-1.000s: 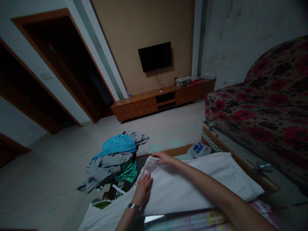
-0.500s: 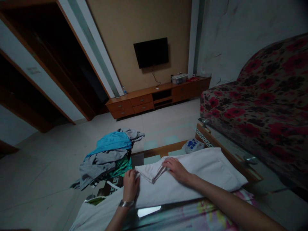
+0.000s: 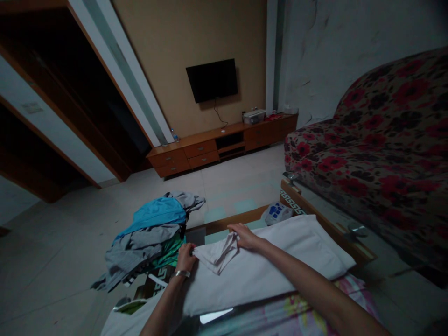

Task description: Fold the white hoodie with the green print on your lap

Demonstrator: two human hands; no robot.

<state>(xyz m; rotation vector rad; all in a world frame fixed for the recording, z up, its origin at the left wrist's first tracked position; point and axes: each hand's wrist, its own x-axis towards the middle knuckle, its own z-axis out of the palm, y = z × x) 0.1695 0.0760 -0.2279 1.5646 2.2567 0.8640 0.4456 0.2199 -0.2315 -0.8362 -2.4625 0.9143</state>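
Observation:
A white garment (image 3: 280, 252), its exact kind unclear, lies in a long folded strip across a glass-topped table (image 3: 224, 223). My left hand (image 3: 186, 257) pinches the left corner of a thin, creased flap at the garment's far edge. Closed on the other end of that flap is my right hand (image 3: 248, 237), whose forearm crosses over the cloth. Between the hands the flap hangs in a loose point, slightly raised. White cloth with a green-lined opening (image 3: 131, 307) lies below my left wrist, which wears a metal band.
Blue, grey and green clothes (image 3: 154, 233) are heaped at the table's left end. A plastic bag with blue marks (image 3: 278, 213) sits at the far right corner. Flowered fabric (image 3: 294, 310) lies along the near side. A floral sofa (image 3: 350, 163) stands at the right.
Both hands have moved slightly left in view, as the camera view shifted. The right hand has drawn the flap up and away, and it now looks more bunched and lifted.

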